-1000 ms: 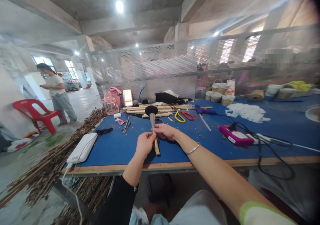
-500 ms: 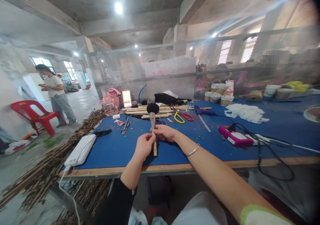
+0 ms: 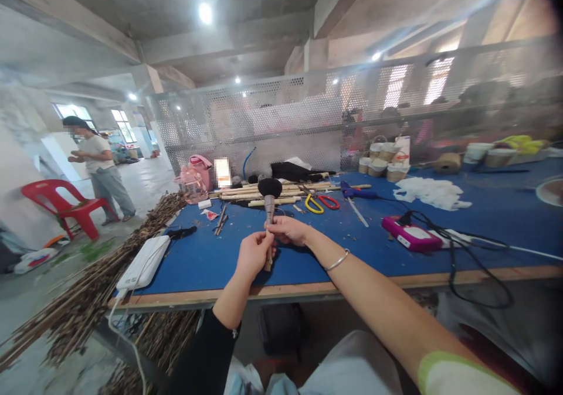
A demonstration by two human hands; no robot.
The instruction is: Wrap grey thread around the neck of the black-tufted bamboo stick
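Note:
Both hands hold a wooden stick with a round black head (image 3: 270, 188) and a greyish wrapped neck (image 3: 270, 208), black end pointing away from me. My left hand (image 3: 254, 254) pinches the stick's lower part between thumb and fingers. Just above and to the right, my right hand (image 3: 288, 231) is closed round it at the base of the grey neck. Fingers hide the middle of the stick, while its pale lower end (image 3: 268, 262) shows below them. Behind the black head lie several pale sticks (image 3: 237, 196), with yellow-handled scissors (image 3: 314, 203) and red-handled scissors (image 3: 329, 201) to their right.
A white power bank (image 3: 144, 261) with a cable sits at the left edge of the blue table (image 3: 334, 269). To the right are a glue gun (image 3: 358, 192), a purple box (image 3: 411, 235) with black cords, and white cloth (image 3: 431, 193). Bundled dry stalks (image 3: 109, 272) and a person (image 3: 97, 160) are left.
The stick's lower end has swung slightly left, and its black head has tipped a little right. Both hands keep their hold on it. The whole view has shifted slightly.

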